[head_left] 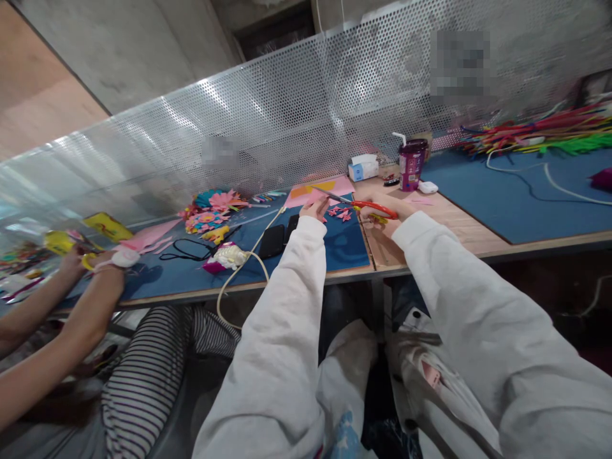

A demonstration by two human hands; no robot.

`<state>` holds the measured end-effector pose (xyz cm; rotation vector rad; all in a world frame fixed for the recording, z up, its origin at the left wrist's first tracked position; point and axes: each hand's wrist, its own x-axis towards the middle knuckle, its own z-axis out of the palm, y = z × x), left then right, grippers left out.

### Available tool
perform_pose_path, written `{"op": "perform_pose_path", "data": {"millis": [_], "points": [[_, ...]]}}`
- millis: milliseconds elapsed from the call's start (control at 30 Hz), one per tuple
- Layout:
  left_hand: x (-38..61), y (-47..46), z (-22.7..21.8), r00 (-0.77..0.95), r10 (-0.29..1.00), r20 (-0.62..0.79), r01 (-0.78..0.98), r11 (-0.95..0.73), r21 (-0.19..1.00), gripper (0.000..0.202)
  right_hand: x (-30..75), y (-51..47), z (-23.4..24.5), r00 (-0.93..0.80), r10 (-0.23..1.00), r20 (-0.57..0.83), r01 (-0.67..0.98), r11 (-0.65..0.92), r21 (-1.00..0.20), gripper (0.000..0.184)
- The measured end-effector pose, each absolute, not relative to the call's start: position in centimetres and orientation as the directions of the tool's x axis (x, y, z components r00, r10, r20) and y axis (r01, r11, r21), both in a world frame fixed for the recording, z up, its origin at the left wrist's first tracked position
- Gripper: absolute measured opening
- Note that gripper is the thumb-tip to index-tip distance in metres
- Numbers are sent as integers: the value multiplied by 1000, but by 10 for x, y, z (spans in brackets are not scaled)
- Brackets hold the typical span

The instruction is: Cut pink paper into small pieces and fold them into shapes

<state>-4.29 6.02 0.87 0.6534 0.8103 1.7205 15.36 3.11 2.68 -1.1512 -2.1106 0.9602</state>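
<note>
My right hand (382, 215) is closed around the red-orange handles of a pair of scissors (368, 206). The blades point left, above the fingers of my left hand (314, 209). Those fingers are pinched together, but what they hold is too small to make out. Just behind my left hand lie pink paper (340, 185) and a yellow-orange sheet (306, 190). Small cut pink paper pieces (340, 213) are scattered on the blue mat (351, 245) between my hands. A black phone (271, 242) rests left of my left wrist, with a second dark phone (292, 225) beside it.
Left stand paper flowers (210, 213), a yellow glue gun (216, 234) and a pale cable (234, 274). A purple cup (412, 167), tissue pack (363, 168) and white case (428, 187) stand behind my right hand. A co-worker's hands (102, 260) hold yellow-handled scissors. Perforated metal panel (268, 127) behind.
</note>
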Motion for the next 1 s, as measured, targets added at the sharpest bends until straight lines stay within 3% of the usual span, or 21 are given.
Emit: {"op": "perform_pose_path", "data": {"millis": [1000], "points": [[-40,57,12,-282,959,-17,-639,-175,749,22,156,39,20,-520,843,137,469,416,-779,8]]}}
